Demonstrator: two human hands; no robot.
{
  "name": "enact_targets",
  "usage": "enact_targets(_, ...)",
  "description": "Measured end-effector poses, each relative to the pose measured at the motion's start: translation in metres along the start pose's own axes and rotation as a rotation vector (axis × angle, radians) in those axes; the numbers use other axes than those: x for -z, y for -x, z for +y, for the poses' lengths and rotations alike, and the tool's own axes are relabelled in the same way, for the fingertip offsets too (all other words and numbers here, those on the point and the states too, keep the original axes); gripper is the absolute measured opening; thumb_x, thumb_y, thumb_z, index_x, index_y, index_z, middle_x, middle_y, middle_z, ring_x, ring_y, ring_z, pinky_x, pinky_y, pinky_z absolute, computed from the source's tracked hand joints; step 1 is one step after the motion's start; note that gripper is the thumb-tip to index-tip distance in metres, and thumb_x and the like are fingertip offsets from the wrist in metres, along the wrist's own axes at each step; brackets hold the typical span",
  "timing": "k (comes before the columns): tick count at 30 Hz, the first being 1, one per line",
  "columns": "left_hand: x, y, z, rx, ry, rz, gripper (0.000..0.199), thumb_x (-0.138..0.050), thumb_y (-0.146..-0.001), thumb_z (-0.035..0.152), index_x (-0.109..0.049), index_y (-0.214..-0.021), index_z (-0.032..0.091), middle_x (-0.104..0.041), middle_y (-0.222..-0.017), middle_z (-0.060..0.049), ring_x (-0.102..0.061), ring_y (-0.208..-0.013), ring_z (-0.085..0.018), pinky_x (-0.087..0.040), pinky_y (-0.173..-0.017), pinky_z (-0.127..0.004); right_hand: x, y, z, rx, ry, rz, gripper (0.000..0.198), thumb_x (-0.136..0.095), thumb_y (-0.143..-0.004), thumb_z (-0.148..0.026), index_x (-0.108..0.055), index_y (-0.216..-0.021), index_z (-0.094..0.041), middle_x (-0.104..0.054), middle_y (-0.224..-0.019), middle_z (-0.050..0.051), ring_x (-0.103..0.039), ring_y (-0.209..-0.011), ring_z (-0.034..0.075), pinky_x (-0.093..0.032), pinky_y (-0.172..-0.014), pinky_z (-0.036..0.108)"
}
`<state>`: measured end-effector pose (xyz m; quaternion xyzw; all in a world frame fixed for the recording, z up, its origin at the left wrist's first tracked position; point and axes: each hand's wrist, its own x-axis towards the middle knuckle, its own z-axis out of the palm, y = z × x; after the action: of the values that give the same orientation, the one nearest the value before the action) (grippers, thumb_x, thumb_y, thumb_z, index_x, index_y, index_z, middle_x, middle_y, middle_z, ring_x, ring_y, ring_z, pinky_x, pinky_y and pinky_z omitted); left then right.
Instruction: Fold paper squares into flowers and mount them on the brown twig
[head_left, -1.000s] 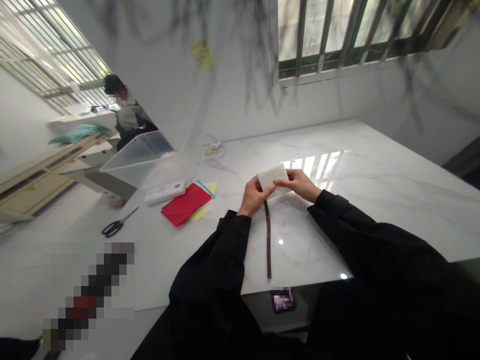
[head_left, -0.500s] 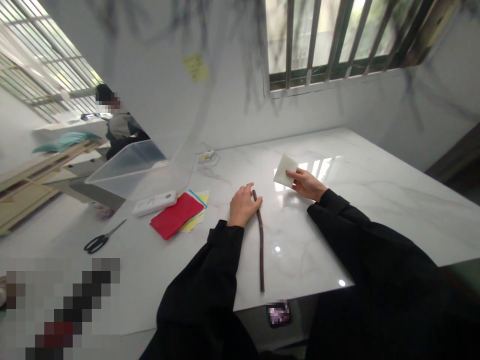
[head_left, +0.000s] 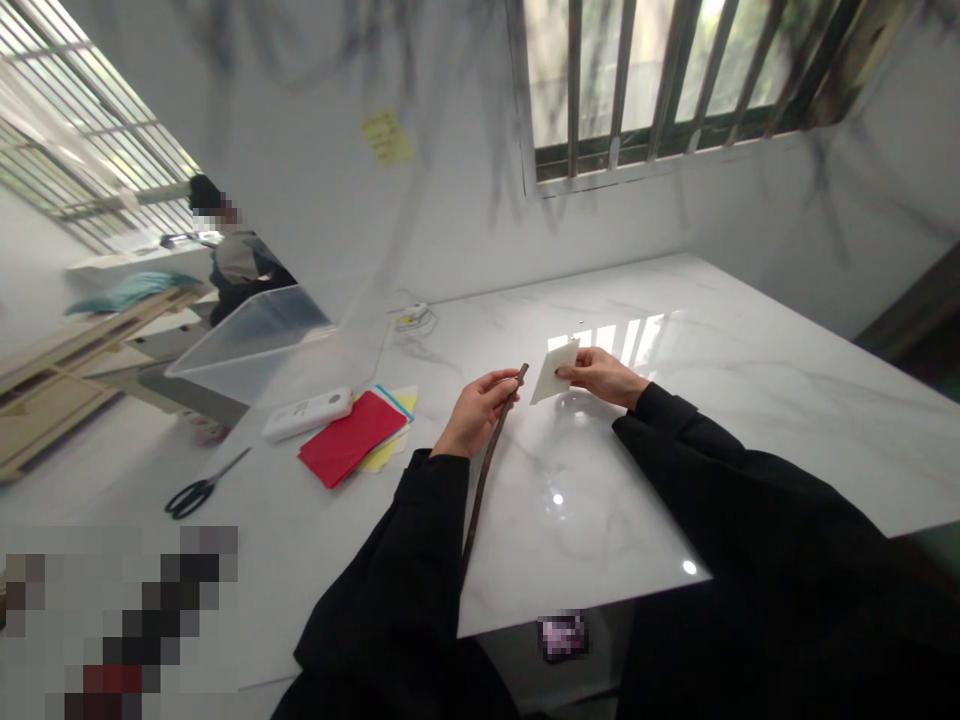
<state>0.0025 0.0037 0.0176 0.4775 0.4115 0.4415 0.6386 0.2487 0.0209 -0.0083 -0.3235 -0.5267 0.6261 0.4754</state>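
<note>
Above the table, left hand pinches stick, right hand pinches sheet.
Hold the sheet lightly against creases; steady the stick near its tip.

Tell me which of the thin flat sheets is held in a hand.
The off-white square-cornered sheet, pinched by the right hand; the red rectangular sheet and yellow sheet lie overlapping on the white table, the yellow note is on the wall.
</note>
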Motion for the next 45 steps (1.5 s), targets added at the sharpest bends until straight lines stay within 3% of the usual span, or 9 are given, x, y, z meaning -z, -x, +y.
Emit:
enact_targets(7,-0.003,0.005,0.002,0.04,0.004,-0.184,0.04,-0.089,-0.072,0.034,-0.076,-0.106,0.017,-0.073,-0.093,-0.005,-0.064,-0.076,-0.011,-0.051,-0.077,-0.025,-0.009,0.002,-0.01,0.154,0.282,-0.03,0.029,-0.089,-0.069,-0.041,-0.08,-0.086,-0.019,-0.076,-0.09,0.004,-0.07,-0.088,0.021,-0.055,-0.087,0.037)
enact_targets(14,-0.004,0.009,0.004,0.052,-0.026,-0.248,0.04,-0.088,-0.073,0.035,-0.074,-0.106,0.018,-0.071,-0.091,-0.004,-0.065,-0.077,-0.012,-0.05,-0.079,-0.027,-0.009,0.001,-0.01,0.24,0.302,0.0,0.027,-0.09,-0.066,-0.04,-0.079,-0.079,-0.021,-0.075,-0.104,0.006,-0.068,-0.093,0.021,-0.054,-0.086,0.036)
enact_targets(23,-0.005,0.011,0.006,0.048,-0.028,-0.275,0.039,-0.087,-0.073,0.036,-0.074,-0.106,0.019,-0.072,-0.102,-0.007,-0.066,-0.08,-0.012,-0.052,-0.079,-0.026,-0.012,0.003,-0.013,0.214,0.275,-0.005,0.03,-0.091,-0.067,-0.042,-0.08,-0.084,-0.021,-0.076,-0.098,0.007,-0.07,-0.092,0.022,-0.056,-0.085,0.038)
enact_targets(35,-0.009,0.011,0.003,0.043,0.017,-0.275,0.04,-0.089,-0.071,0.034,-0.074,-0.105,0.018,-0.073,-0.098,-0.006,-0.066,-0.078,-0.012,-0.051,-0.079,-0.027,-0.018,0.005,-0.013,0.131,0.157,-0.062,0.032,-0.088,-0.072,-0.04,-0.075,-0.092,-0.019,-0.074,-0.094,0.004,-0.07,-0.091,0.021,-0.054,-0.092,0.038)
enact_targets(41,-0.007,0.006,-0.004,0.034,-0.011,-0.28,0.044,-0.088,-0.073,0.037,-0.076,-0.11,0.018,-0.075,-0.106,-0.009,-0.068,-0.085,-0.016,-0.052,-0.082,-0.029,-0.014,0.004,-0.01,0.056,0.077,-0.041,0.049,-0.091,-0.068,-0.035,-0.074,-0.112,-0.02,-0.078,-0.102,0.007,-0.073,-0.096,0.025,-0.057,-0.094,0.044)
enact_targets(45,-0.007,0.005,-0.006,0.028,-0.012,-0.272,0.046,-0.087,-0.074,0.038,-0.077,-0.114,0.018,-0.075,-0.107,-0.01,-0.069,-0.09,-0.018,-0.052,-0.086,-0.031,-0.013,0.004,-0.009,0.045,0.044,-0.012,0.053,-0.092,-0.067,-0.033,-0.074,-0.114,-0.019,-0.079,-0.103,0.008,-0.074,-0.095,0.026,-0.059,-0.094,0.046)
